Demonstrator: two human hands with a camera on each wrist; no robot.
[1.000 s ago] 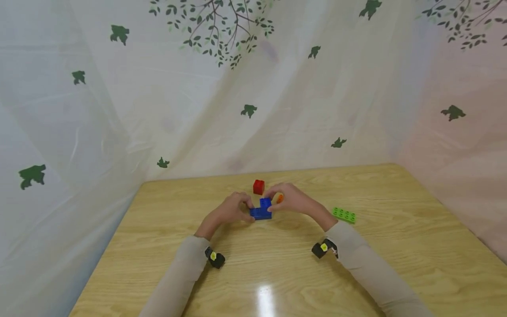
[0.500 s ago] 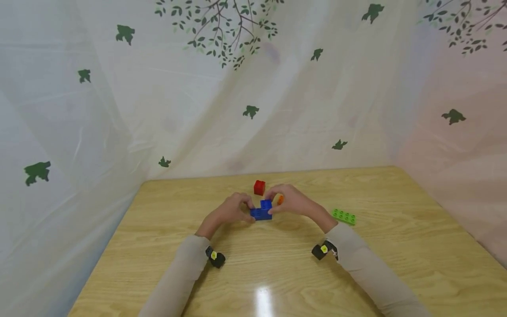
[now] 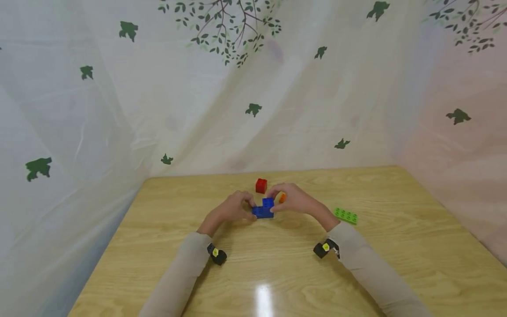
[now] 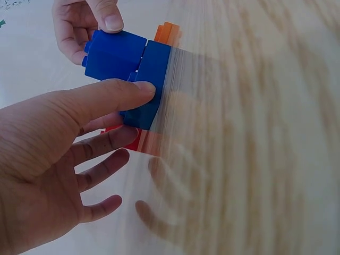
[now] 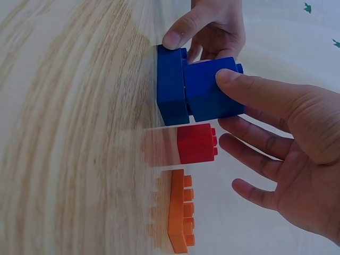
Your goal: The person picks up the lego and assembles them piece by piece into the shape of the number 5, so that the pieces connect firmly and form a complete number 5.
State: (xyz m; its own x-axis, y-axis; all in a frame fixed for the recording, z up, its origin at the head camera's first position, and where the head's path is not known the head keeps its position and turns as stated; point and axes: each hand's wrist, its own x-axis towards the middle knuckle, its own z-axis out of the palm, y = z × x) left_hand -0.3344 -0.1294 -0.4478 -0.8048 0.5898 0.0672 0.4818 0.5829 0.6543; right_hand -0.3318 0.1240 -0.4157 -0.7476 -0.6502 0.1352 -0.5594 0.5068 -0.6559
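Observation:
A low, wide blue brick (image 3: 261,213) stands on the wooden table, its left end pinched between the thumb and fingers of my left hand (image 3: 235,206). On its right half sits a taller blue brick (image 3: 268,202), which my right hand (image 3: 295,199) pinches from the right side. Both wrist views show a thin, uneven gap between the upper blue brick (image 5: 207,93) and the lower blue brick (image 5: 171,90), with the upper one slightly tilted. In the left wrist view the left thumb (image 4: 130,93) lies along the lower brick's near side, other fingers spread below.
A red brick (image 3: 261,186) stands just behind the blue pair. Partly hidden by the right hand is an orange brick (image 3: 282,198). Further right, near the right wrist, lies a flat green brick (image 3: 346,215). A patterned curtain (image 3: 206,132) hangs behind the table (image 3: 245,273).
Since a second ago the upper blue brick has sunk slightly toward the lower one. Both hands keep their hold in almost the same place; the head view has shifted a little.

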